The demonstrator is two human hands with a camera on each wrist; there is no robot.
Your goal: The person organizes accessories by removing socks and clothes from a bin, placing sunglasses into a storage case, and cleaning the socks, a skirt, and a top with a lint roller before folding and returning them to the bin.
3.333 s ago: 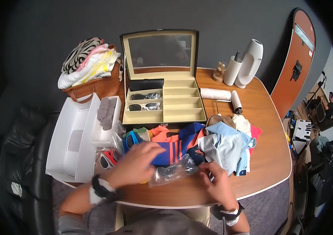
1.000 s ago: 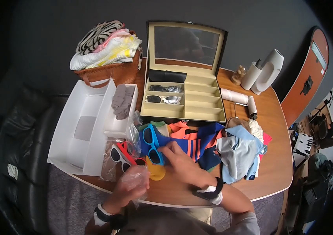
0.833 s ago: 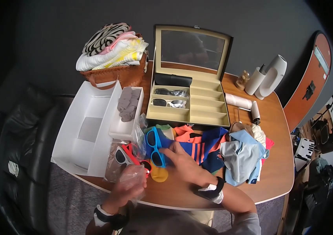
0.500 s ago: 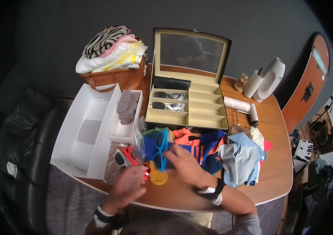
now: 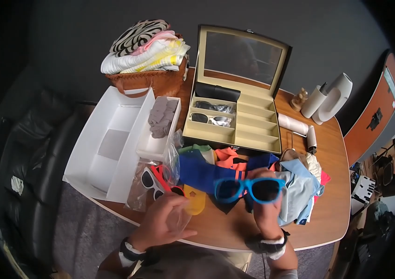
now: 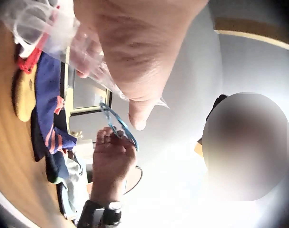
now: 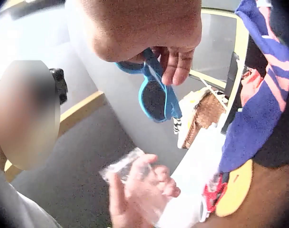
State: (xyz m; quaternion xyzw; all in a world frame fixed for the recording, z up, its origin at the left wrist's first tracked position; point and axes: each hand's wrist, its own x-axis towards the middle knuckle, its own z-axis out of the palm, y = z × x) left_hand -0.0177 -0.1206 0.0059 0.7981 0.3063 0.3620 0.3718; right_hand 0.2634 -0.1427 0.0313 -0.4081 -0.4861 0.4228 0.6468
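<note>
Blue sunglasses (image 5: 248, 189) are held up by the right hand (image 5: 267, 211), lenses toward the head camera. In the right wrist view the fingers pinch the blue sunglasses (image 7: 156, 97) by the frame. The left hand (image 5: 162, 223) holds a clear plastic bag (image 5: 179, 217) loosely against its palm; the bag (image 7: 123, 167) also shows in the right wrist view. Left of centre lie white sunglasses (image 5: 150, 180) and red sunglasses (image 5: 161, 176) beside plastic wrapping. An open display case (image 5: 258, 138) holds a black case (image 5: 217, 91), dark glasses (image 5: 212, 107) and white-framed glasses (image 5: 210, 119).
A white box (image 5: 83, 158) and a smaller one (image 5: 151, 146) with grey cloth (image 5: 161, 116) stand left. Behind them is a brown basket (image 5: 155, 83) of folded cloths. Colourful clothes (image 5: 197, 169) and light blue garments (image 5: 295, 188) lie in front. White vases (image 5: 334, 100) stand at back right.
The right hand has lifted the blue sunglasses off the clothes, moved them rightward and turned them level. The left hand keeps the plastic bag, its fingers now more spread. The head view has shifted.
</note>
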